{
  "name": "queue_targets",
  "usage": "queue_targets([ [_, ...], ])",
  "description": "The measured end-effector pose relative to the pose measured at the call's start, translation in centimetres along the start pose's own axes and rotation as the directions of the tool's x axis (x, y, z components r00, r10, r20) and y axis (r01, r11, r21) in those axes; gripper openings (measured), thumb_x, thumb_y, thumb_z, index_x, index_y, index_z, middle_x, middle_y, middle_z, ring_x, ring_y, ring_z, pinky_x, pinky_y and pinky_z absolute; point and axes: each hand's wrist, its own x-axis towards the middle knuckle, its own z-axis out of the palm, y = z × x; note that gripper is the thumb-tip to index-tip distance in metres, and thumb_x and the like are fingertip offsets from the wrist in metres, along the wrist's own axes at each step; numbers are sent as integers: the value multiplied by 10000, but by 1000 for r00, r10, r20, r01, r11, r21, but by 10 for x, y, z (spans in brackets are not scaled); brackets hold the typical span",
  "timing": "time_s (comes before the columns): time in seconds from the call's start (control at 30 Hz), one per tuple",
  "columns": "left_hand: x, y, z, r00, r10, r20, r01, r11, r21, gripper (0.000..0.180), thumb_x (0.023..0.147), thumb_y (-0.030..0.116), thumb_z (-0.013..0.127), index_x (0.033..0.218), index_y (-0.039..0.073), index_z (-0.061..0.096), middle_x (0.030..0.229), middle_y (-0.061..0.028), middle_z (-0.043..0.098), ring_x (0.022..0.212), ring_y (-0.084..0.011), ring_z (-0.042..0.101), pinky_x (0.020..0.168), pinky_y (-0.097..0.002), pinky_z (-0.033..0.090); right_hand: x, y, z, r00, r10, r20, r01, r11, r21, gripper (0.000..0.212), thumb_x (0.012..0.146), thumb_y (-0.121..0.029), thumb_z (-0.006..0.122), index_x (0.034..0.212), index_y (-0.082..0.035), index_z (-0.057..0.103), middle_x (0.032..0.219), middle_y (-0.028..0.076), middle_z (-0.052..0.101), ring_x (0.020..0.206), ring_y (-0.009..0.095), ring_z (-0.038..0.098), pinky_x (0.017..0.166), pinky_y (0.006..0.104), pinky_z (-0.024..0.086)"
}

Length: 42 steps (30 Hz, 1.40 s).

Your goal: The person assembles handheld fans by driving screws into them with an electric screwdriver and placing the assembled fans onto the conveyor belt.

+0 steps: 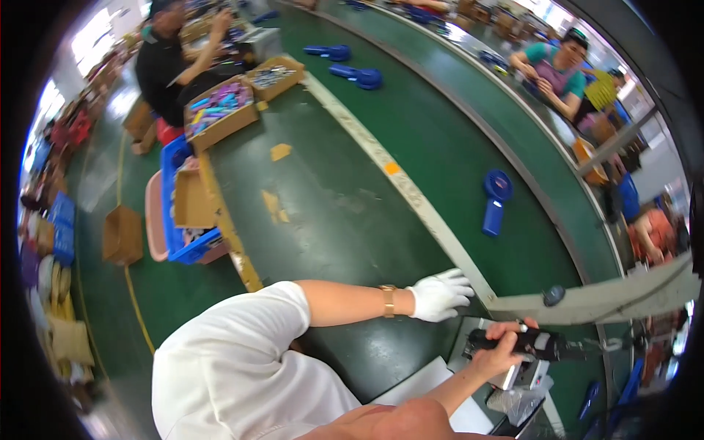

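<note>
My left hand (442, 295), in a white glove, reaches across the green tabletop to the pale rail beside the conveyor. Its fingers are stretched out and hold nothing. My bare right hand (500, 347) is wrapped round a black electric screwdriver (544, 343), which lies sideways and hangs from a hook at its far end. Beneath the screwdriver sits a metal fixture (475, 330) on the bench, partly covered by my hand. A clear plastic bag (519, 402) lies next to it. Past my left hand, a blue handheld fan (498, 202) rests on the green belt.
More blue fans (357, 75) lie farther up the belt. A grey metal beam (594, 293) crosses at the right. Cartons of colourful parts (220, 110) stand at the table's far end. A blue crate (176, 198) is at left. Co-workers (557, 73) sit along the line.
</note>
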Motion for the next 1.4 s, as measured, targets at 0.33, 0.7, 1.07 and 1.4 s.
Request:
queue_targets([
  [0.33, 4, 5, -9, 999, -28, 42, 25, 998, 63, 337, 735, 201, 651, 1036, 53, 624, 1181, -111, 554, 1173, -279, 454, 1063, -431, 296, 0, 5, -7, 991, -12, 132, 4, 998, 63, 497, 766, -45, 661, 1183, 37, 403, 706, 74, 561, 574, 132, 518, 562, 259, 449],
  [0.7, 8, 2, -5, 999, -13, 39, 11, 999, 46, 334, 723, 215, 662, 1010, 47, 632, 1151, -110, 565, 1151, -287, 470, 1046, -440, 316, 2, 7, -11, 987, -11, 157, 0, 998, 64, 447, 760, 11, 665, 1137, 33, 425, 718, 95, 583, 579, 139, 540, 552, 259, 450],
  [1.07, 6, 6, -5, 1000, -1, 25, 0, 999, 32, 335, 735, 212, 667, 1032, 59, 640, 1185, -129, 568, 1167, -330, 484, 1060, -456, 309, -3, 2, -14, 990, 20, 139, -28, 998, 51, 467, 727, 12, 696, 1128, 30, 458, 726, 73, 598, 594, 110, 549, 535, 228, 439],
  [1.4, 3, 1, -5, 1000, 20, -2, -20, 998, 56, 317, 739, 217, 642, 1005, 45, 640, 1166, -118, 567, 1162, -303, 471, 1048, -425, 311, -1, 6, -13, 986, 43, 159, -37, 999, -40, 442, 767, -38, 672, 1138, 19, 439, 724, 83, 585, 584, 146, 552, 562, 286, 461],
])
